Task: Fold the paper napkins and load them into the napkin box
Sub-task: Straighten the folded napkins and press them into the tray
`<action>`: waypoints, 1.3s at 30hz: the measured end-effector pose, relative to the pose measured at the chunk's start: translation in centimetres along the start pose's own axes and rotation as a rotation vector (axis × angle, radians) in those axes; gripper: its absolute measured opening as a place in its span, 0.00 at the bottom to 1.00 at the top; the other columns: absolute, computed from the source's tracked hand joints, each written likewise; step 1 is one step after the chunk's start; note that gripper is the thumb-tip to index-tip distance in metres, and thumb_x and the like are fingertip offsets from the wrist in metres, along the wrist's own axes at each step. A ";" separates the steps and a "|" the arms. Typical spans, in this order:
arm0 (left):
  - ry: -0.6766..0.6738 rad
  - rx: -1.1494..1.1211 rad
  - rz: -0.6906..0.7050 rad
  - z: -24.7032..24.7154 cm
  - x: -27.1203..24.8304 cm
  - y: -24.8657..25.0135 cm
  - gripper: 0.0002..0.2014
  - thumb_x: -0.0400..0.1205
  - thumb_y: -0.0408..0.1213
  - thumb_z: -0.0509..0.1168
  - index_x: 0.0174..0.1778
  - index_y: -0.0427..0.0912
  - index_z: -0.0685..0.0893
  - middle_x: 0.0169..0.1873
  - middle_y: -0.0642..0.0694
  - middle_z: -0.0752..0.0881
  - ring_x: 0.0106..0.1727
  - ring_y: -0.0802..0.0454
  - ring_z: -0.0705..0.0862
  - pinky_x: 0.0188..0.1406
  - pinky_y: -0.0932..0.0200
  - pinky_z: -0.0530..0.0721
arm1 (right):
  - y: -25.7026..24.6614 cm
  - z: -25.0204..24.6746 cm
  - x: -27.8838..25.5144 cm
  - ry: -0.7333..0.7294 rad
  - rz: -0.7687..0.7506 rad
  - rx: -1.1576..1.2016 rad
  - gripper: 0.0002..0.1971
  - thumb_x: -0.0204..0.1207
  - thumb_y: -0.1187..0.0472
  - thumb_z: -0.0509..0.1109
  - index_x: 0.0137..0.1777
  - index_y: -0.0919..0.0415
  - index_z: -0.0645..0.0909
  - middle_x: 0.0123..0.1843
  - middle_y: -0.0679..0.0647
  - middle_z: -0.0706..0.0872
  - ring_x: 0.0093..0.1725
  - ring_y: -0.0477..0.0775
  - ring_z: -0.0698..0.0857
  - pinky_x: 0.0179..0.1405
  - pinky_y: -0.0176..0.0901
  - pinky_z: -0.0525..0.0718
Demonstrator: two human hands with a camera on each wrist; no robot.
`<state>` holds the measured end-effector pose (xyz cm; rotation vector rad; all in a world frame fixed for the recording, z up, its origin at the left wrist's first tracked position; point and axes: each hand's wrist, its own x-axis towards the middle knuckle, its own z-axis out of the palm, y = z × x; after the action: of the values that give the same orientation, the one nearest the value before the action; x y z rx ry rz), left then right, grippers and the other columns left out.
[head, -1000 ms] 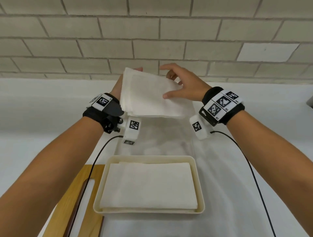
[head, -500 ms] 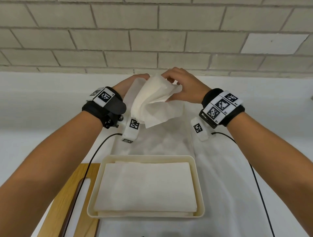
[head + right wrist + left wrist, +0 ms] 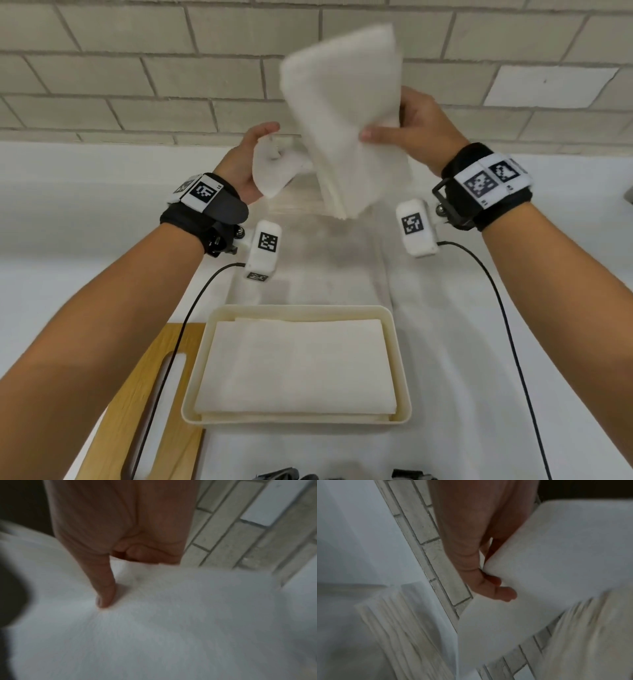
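We found folded napkins [image 3: 298, 366] already lying in the box [image 3: 401, 349] at the bench's near edge. Right hand [image 3: 416, 128] gripped an unfolded stack [image 3: 346, 113] aloft; left hand [image 3: 245, 164] pinched one sheet [image 3: 274, 171] off it. We judged folding and loading remained.

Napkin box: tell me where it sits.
Head view, low centre: the napkin box sits on the table, just right of the wooden board.

White table [image 3: 68, 205]: napkin box [image 3: 400, 359], wood board [image 3: 120, 411].
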<state>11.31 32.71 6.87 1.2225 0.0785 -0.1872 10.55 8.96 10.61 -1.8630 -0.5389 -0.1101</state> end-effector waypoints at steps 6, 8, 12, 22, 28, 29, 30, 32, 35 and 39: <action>-0.087 0.039 0.033 -0.4 -0.8 0.3 0.11 0.81 0.36 0.65 0.31 0.44 0.82 0.37 0.50 0.83 0.39 0.51 0.84 0.37 0.58 0.85 | -0.9 0.8 0.4 0.109 0.170 0.395 0.17 0.76 0.70 0.68 0.64 0.69 0.77 0.50 0.51 0.89 0.49 0.48 0.89 0.49 0.40 0.85; -0.080 0.172 0.051 -0.3 -1.1 0.3 0.07 0.79 0.31 0.67 0.36 0.43 0.78 0.37 0.48 0.85 0.39 0.51 0.85 0.36 0.59 0.85 | -1.0 1.0 0.2 0.103 0.202 0.408 0.14 0.77 0.71 0.67 0.63 0.68 0.78 0.48 0.50 0.90 0.48 0.48 0.89 0.47 0.39 0.86; -0.022 0.219 0.039 -0.3 -1.6 0.2 0.18 0.78 0.22 0.65 0.56 0.48 0.72 0.47 0.44 0.83 0.42 0.49 0.85 0.32 0.57 0.86 | -0.8 1.0 -0.5 0.115 0.250 0.457 0.13 0.78 0.69 0.66 0.62 0.65 0.80 0.49 0.51 0.91 0.49 0.49 0.89 0.46 0.41 0.86; -0.194 0.084 0.105 2.0 -2.4 0.0 0.33 0.79 0.13 0.51 0.78 0.46 0.62 0.56 0.40 0.82 0.48 0.47 0.86 0.39 0.56 0.87 | 0.6 4.7 -0.6 0.005 0.534 0.543 0.18 0.79 0.69 0.65 0.68 0.70 0.75 0.66 0.64 0.82 0.59 0.61 0.85 0.56 0.53 0.85; -0.199 -0.100 -0.012 2.1 -3.1 -0.5 0.19 0.83 0.43 0.63 0.66 0.36 0.78 0.63 0.38 0.81 0.63 0.40 0.83 0.57 0.48 0.84 | 0.8 5.0 -0.7 -0.073 0.493 0.619 0.15 0.82 0.69 0.60 0.68 0.67 0.74 0.63 0.61 0.83 0.57 0.58 0.85 0.55 0.51 0.86; -0.215 -0.003 0.005 2.1 -3.0 -0.6 0.20 0.83 0.42 0.63 0.68 0.34 0.77 0.64 0.39 0.82 0.66 0.42 0.82 0.60 0.49 0.83 | 0.7 5.1 -0.7 -0.071 0.477 0.616 0.16 0.82 0.70 0.59 0.69 0.68 0.73 0.64 0.61 0.83 0.58 0.58 0.85 0.56 0.50 0.86; -0.228 0.082 0.005 2.1 -3.1 -0.8 0.21 0.82 0.39 0.64 0.69 0.34 0.77 0.64 0.39 0.83 0.66 0.43 0.82 0.61 0.49 0.83 | 0.6 5.3 -0.6 -0.058 0.458 0.580 0.17 0.82 0.70 0.60 0.70 0.69 0.72 0.65 0.62 0.82 0.60 0.59 0.84 0.59 0.51 0.84; -0.182 0.213 0.006 1.9 -3.0 -0.7 0.23 0.79 0.38 0.68 0.70 0.38 0.76 0.61 0.43 0.85 0.64 0.44 0.83 0.58 0.46 0.84 | 0.2 5.4 -0.5 -0.020 0.402 0.344 0.20 0.80 0.70 0.64 0.72 0.68 0.71 0.68 0.62 0.81 0.64 0.61 0.82 0.64 0.55 0.81; 0.002 0.288 0.099 0.7 -2.2 -0.2 0.40 0.71 0.37 0.76 0.77 0.47 0.65 0.63 0.46 0.83 0.61 0.46 0.83 0.56 0.43 0.85 | -0.2 5.0 -0.4 -0.111 0.286 -0.344 0.21 0.80 0.62 0.65 0.72 0.62 0.68 0.69 0.56 0.78 0.66 0.56 0.79 0.63 0.42 0.75; 0.149 0.766 0.226 -1.4 -1.3 0.3 0.59 0.65 0.37 0.81 0.82 0.54 0.43 0.77 0.43 0.65 0.75 0.47 0.68 0.71 0.46 0.72 | 0.4 5.2 -0.7 -0.362 0.246 -0.844 0.23 0.83 0.58 0.60 0.76 0.56 0.62 0.69 0.61 0.76 0.65 0.62 0.78 0.56 0.46 0.75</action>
<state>10.10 34.26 6.85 1.9950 -0.0070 0.0877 9.14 13.39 8.18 -2.7893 -0.5448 0.2015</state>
